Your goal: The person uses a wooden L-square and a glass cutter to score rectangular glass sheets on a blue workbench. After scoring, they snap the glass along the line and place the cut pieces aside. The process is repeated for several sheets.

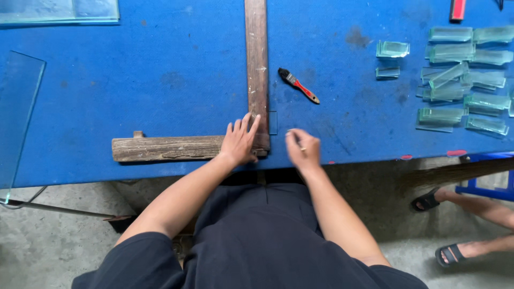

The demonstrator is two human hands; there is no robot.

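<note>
We see a blue tabletop (pixel 160 69) filling the upper frame, scuffed and stained in spots. On it lies a wooden T-square: long blade (pixel 256 59) running away from us, cross bar (pixel 166 148) lying along the near edge, the two meeting at a right angle just under our left hand.

Large clear glass sheet (pixel 19 107) sits at the far left, overhanging the tabletop edge. Another glass sheet (pixel 59 10) is at the top-left corner.

Pile of small cut glass strips (pixel 460 80) at the right, stacked loosely, some tilted; two strays (pixel 392 49) sit just left of the pile.

Left hand (pixel 241 140): flat, fingers spread, pressing down on the joint of the square, fingertips touching the blade.

Right hand (pixel 303 149): fingers pinched closed near the tabletop, just right of the blade. Whatever it holds is too small to make out; can't tell.

Small glass piece (pixel 273 122) lies flat against the blade's right edge, between our two hands.

Small brush (pixel 298 85) with red handle lies diagonal, right of the blade, well apart from both hands.

Red object (pixel 458 9) is at the top edge. Another person's sandalled feet (pixel 444 225) show on the floor at lower right.
</note>
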